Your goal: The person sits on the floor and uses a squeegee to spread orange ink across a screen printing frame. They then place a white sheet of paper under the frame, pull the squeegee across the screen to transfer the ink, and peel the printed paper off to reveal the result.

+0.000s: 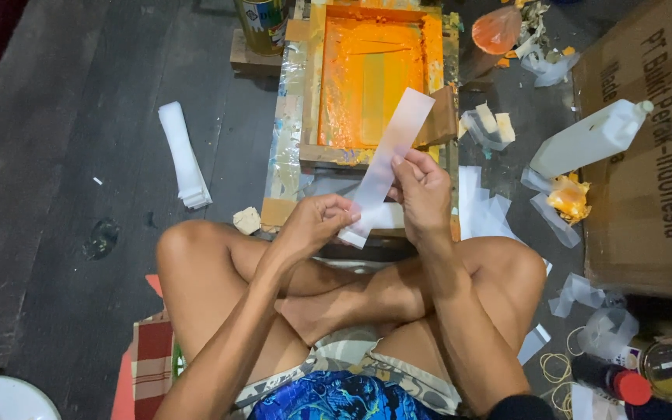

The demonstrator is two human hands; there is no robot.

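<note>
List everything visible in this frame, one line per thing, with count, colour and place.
plastic strip: one, translucent white, held in both hands
printing frame: one, wooden, coated in orange ink, ahead of the knees
strip stack: one, white, on the floor at left
plastic bottle: one, white, lying on the cardboard at right
cardboard box: one, brown, right edge
can: one, yellow-green, top centre
rubber bands: several, yellow, floor at lower right
left hand: pinches the strip's lower end
right hand: grips the strip's middle
</note>
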